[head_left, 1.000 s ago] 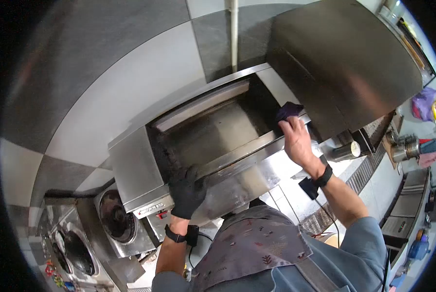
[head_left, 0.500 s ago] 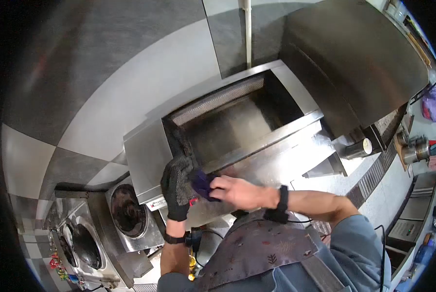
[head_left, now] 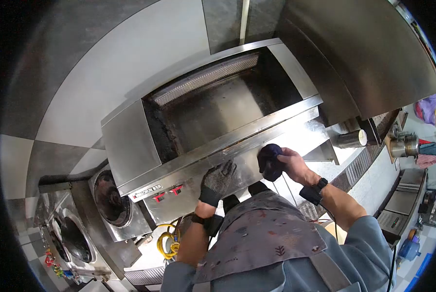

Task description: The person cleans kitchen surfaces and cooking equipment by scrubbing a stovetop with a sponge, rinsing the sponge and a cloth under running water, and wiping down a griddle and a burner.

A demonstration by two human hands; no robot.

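Note:
My right hand [head_left: 294,164] is bare and closed on a bunched dark purple cloth [head_left: 270,162], in front of the steel cooking appliance's front panel. My left hand [head_left: 218,184] wears a dark knitted glove with a grey speckled palm. Its fingers are stretched out near the same panel; whether they touch it I cannot tell. Behind both hands is the appliance's open top, a rectangular steel well [head_left: 213,112] with a perforated strip along its back wall and dark residue on its left side. Two red switches [head_left: 177,190] sit on the front, left of my gloved hand.
A burner with a blackened round top [head_left: 113,197] stands at the left, with more stoves [head_left: 74,238] beyond it. A yellow hose [head_left: 167,243] lies coiled below. At the right are a large steel panel [head_left: 368,53] and a metal cylinder [head_left: 352,139].
My hands have parted from close together near the red switches. The right hand carried the purple cloth rightward along the front; the gloved left hand also moved right and opened out. The view shifted.

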